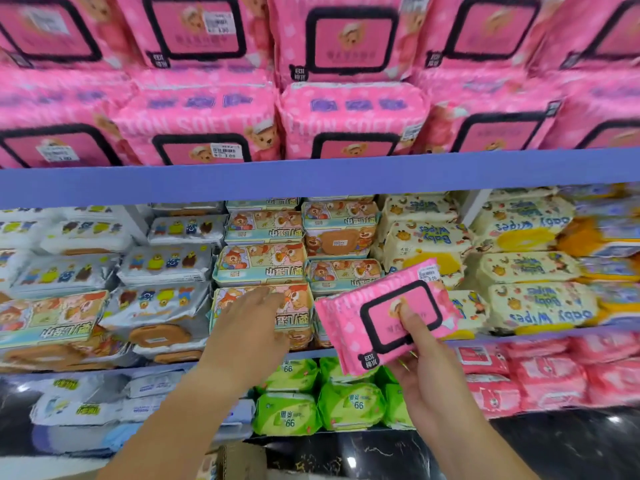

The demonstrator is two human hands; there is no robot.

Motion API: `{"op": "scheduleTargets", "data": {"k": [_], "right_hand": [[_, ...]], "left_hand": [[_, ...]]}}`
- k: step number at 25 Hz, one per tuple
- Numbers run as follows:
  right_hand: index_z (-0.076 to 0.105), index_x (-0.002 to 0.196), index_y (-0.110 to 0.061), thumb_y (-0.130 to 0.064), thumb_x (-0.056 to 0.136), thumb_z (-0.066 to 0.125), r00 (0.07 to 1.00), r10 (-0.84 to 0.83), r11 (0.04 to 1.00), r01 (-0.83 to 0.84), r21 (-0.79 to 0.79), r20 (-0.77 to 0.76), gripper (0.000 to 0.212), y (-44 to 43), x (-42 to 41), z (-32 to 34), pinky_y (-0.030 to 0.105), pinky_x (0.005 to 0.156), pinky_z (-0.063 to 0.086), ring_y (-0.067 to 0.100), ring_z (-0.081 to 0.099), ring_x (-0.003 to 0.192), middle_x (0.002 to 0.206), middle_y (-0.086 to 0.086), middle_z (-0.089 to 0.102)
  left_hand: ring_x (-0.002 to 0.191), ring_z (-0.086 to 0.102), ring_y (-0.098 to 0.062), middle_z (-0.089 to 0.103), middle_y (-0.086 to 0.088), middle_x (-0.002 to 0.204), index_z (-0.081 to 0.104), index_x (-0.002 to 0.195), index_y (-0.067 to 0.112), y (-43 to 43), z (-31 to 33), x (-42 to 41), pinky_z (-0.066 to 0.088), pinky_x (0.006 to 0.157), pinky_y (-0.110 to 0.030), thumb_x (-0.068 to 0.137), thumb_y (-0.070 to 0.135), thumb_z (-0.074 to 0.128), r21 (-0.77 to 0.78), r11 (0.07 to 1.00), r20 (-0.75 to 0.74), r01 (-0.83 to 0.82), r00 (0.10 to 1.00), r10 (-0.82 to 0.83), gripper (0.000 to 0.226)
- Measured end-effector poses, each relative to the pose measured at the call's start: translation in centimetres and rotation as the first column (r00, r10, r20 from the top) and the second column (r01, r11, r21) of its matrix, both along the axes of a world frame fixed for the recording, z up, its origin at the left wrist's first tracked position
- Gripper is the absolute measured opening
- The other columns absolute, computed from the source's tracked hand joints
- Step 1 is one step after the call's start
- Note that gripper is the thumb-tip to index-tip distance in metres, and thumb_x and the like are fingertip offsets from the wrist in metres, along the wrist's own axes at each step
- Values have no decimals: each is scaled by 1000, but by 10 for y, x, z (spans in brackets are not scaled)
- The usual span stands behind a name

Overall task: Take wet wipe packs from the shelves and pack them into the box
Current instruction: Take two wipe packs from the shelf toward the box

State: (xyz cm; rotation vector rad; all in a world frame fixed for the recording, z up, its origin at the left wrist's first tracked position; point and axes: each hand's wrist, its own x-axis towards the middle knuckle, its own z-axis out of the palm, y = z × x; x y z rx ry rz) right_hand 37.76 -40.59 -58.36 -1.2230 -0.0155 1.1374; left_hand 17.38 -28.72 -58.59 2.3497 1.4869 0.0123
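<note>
My right hand (420,372) grips a pink wet wipe pack (349,327) with a black-framed lid, tilted, in front of the middle shelf. The thumb presses on the lid. My left hand (252,323) reaches toward the middle shelf with fingers apart, over a teal cartoon-bear pack (294,306); whether it touches the pack I cannot tell. A corner of the cardboard box (242,460) shows at the bottom edge, below the hands. More pink packs (353,119) fill the top shelf.
A blue shelf edge (311,174) runs across the view. The middle shelf holds silver packs (162,265) at left and yellow baby-wipe packs (533,268) at right. Below lie green packs (349,407), red packs (547,379) and pale blue packs (86,410). A dark floor shows at bottom right.
</note>
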Motion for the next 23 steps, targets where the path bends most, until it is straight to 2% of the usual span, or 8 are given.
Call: {"op": "scheduleTargets", "data": {"k": [4,6,8,10,13,16,18,23], "right_hand": [[68,115,-10,-23,81,80,996,5,1000,-2,-26,89,38,-24,-7,58,35,75,57,22,74,94,105,9,78],[69,108,-12,-21,84,78,987,18,999,-12,-41,158,28,-39,-6,91,34,76,57,19,75,90,100,5,79],[69,108,-10,-19,82,80,967,79,996,-65,-68,241,30,-56,0,128,38,78,58,22,76,89,99,5,79],[70,110,-7,-15,79,83,923,175,984,-148,-103,343,34,-72,11,168,41,77,61,27,76,88,99,10,78],[74,102,-8,-11,76,84,800,305,952,-245,-183,516,28,-101,35,230,34,66,61,26,77,79,92,11,78],[76,100,-12,-10,79,82,674,412,911,-325,-254,614,21,-135,68,294,27,60,57,19,75,72,86,6,78],[76,101,-15,-17,81,83,605,438,898,-330,-291,664,22,-158,94,326,28,63,57,18,74,73,85,3,77],[64,126,-35,-61,66,84,541,332,942,-158,-294,773,68,-209,179,348,45,96,56,15,66,111,121,-8,68]], "left_hand": [[116,55,-9,52,11,144,52,143,28,-15,79,20,45,105,-35,101,32,55,-328,944,415,-39,892,181,42],[121,56,-10,58,14,133,58,134,30,-24,117,35,45,98,-32,102,32,53,-433,901,523,-1,814,252,32],[121,58,-9,60,14,132,57,136,33,-33,159,49,49,91,-29,97,45,59,-539,835,601,112,745,288,41],[119,60,-9,57,17,134,49,142,40,-42,196,66,53,93,-36,77,65,73,-591,759,639,274,733,233,73],[123,55,-10,49,24,133,47,143,44,-57,247,95,55,91,-36,60,61,86,-571,703,620,424,784,31,93],[110,69,-17,63,16,129,62,131,33,-73,292,131,59,91,-45,62,47,93,-577,627,609,523,787,-98,77],[93,74,-19,74,-1,116,70,121,20,-89,316,159,61,82,-41,67,35,94,-585,577,630,570,768,-119,60],[82,75,-25,78,-14,103,73,110,6,-137,338,230,61,86,-50,63,28,92,-562,625,729,541,681,66,56]]}}
